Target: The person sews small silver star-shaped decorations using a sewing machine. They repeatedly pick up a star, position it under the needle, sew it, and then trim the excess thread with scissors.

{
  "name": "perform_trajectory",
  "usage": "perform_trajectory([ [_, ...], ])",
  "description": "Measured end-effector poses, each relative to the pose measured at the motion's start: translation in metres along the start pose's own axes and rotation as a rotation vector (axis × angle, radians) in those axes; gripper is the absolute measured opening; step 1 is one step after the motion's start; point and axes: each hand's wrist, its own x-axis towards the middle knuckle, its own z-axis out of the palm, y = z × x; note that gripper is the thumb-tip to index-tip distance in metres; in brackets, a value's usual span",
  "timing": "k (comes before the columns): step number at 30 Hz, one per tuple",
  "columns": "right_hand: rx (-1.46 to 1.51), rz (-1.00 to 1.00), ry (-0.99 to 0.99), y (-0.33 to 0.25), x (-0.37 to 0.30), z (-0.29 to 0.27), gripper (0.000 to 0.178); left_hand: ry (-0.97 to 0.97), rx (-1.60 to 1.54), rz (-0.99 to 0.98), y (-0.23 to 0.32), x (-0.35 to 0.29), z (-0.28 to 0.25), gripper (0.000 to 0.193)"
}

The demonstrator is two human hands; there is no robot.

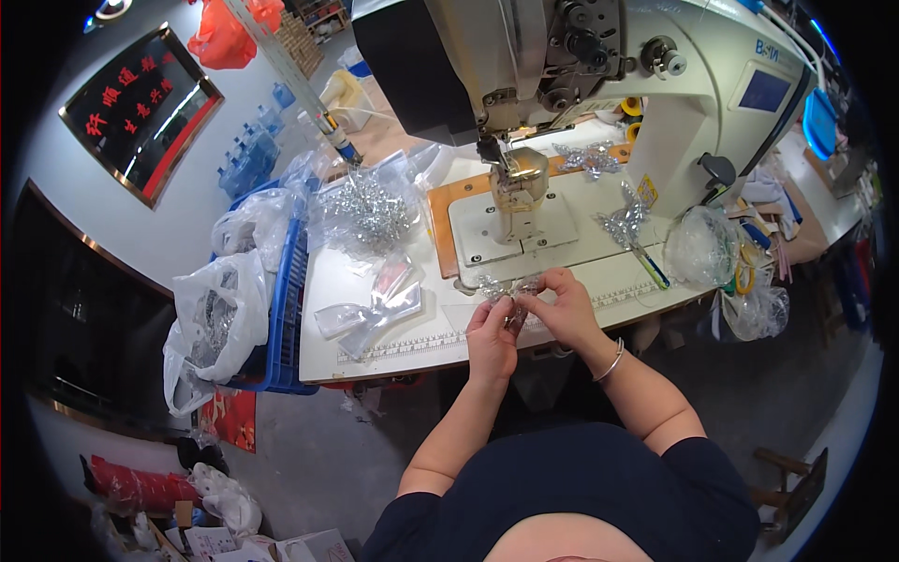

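My left hand [491, 337] and my right hand [565, 304] meet at the front edge of the white sewing table [393, 337]. Between their fingers they pinch a small silvery, glittery piece [510, 288]. It lies just in front of the white sewing machine's post bed [517, 192] and needle. A silver bangle [611, 361] circles my right wrist. A ruler strip [412, 345] runs along the table edge under my hands.
Clear plastic bags [375, 304] and a bag of silvery pieces [367, 211] lie at the table's left. More silvery pieces [623, 223] and a blue-handled tool [651, 267] sit at the right. A blue crate [286, 309] with white bags stands left of the table.
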Motion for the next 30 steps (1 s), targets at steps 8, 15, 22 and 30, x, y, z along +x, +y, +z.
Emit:
perform_trajectory([
  [8,0.193,0.12,-0.195,-0.006,0.009,-0.012,0.017,-0.121,-0.029,-0.066,0.001,0.003,-0.011,0.021],
  [15,0.358,0.168,-0.267,-0.006,0.012,-0.016,0.015,-0.203,-0.037,-0.097,0.003,0.003,-0.016,0.035],
  [22,0.385,0.195,-0.243,-0.006,0.01,-0.014,0.014,-0.221,-0.02,-0.053,0.0,0.0,-0.016,0.035],
  [30,0.61,0.294,-0.25,-0.011,0.01,-0.012,0.014,-0.148,-0.042,-0.048,0.003,-0.002,-0.013,0.028],
])
